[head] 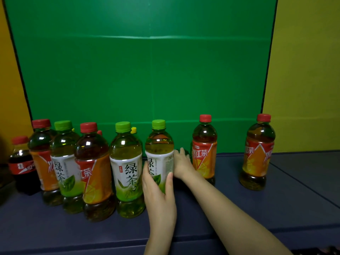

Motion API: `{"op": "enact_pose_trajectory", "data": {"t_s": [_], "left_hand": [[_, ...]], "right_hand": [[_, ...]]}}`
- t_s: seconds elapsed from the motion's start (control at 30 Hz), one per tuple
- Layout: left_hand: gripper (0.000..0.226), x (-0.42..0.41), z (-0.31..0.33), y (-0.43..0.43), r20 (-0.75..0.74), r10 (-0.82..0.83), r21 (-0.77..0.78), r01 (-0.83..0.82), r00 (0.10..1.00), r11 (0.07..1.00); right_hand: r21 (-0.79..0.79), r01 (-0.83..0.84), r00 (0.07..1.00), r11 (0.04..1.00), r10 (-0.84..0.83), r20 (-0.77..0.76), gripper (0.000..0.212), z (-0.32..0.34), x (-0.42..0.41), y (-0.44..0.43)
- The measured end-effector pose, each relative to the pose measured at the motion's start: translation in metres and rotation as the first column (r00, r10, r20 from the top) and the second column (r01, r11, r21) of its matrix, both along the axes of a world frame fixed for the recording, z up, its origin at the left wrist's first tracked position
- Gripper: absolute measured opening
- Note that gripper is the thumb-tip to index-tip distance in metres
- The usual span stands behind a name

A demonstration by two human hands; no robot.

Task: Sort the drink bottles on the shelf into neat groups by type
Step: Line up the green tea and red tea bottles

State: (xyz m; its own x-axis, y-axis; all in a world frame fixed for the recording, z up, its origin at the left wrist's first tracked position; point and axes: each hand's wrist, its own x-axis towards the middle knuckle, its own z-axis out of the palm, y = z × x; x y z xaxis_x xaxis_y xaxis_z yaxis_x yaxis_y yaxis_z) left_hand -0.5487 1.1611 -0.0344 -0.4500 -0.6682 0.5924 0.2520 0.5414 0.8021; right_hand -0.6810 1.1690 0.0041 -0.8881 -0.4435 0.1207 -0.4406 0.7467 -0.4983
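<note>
Left hand [158,188] wraps a green-cap green tea bottle [159,155] standing mid-shelf [239,190] beside another green tea bottle [127,168], w/ right hand [182,162] flat against its far side, grip unclear; two red-cap iced tea bottles [204,150] [258,153] stand apart at right.

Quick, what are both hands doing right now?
Left hand: closed around the green-capped green tea plastic bottle.
Right hand: behind that bottle; grip cannot be told.
</note>
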Motion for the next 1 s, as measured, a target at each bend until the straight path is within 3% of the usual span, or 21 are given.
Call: {"op": "enact_pose_trajectory", "data": {"t_s": [0.1,0.37,0.6,0.8,1.0], "left_hand": [[0.067,0.001,0.0,0.0,-0.005,0.005,0.007,-0.005,1.0,1.0],[0.067,0.002,-0.001,0.001,-0.018,0.006,-0.003,-0.006,1.0,1.0],[0.066,0.002,-0.002,0.001,-0.035,0.011,-0.011,-0.011,0.999,1.0],[0.066,0.002,-0.002,0.001,-0.039,0.009,-0.01,-0.009,0.999,1.0],[0.066,0.003,-0.002,0.002,-0.04,0.004,0.006,-0.003,0.999,1.0]], "right_hand": [[0.074,0.075,0.995,0.994,-0.08,0.059,0.06,0.005,-0.004,-0.002],[0.163,0.151,0.981,0.975,-0.127,-0.146,0.048,-0.006,0.0,-0.005],[0.147,0.073,0.955,0.986,-0.026,-0.296,0.039,-0.005,0.025,0.012],[0.176,-0.009,0.867,0.984,0.095,-0.489,0.042,0.003,0.054,0.042],[0.15,-0.026,0.807,0.988,0.109,-0.58,0.051,0.001,0.061,0.059]]}}
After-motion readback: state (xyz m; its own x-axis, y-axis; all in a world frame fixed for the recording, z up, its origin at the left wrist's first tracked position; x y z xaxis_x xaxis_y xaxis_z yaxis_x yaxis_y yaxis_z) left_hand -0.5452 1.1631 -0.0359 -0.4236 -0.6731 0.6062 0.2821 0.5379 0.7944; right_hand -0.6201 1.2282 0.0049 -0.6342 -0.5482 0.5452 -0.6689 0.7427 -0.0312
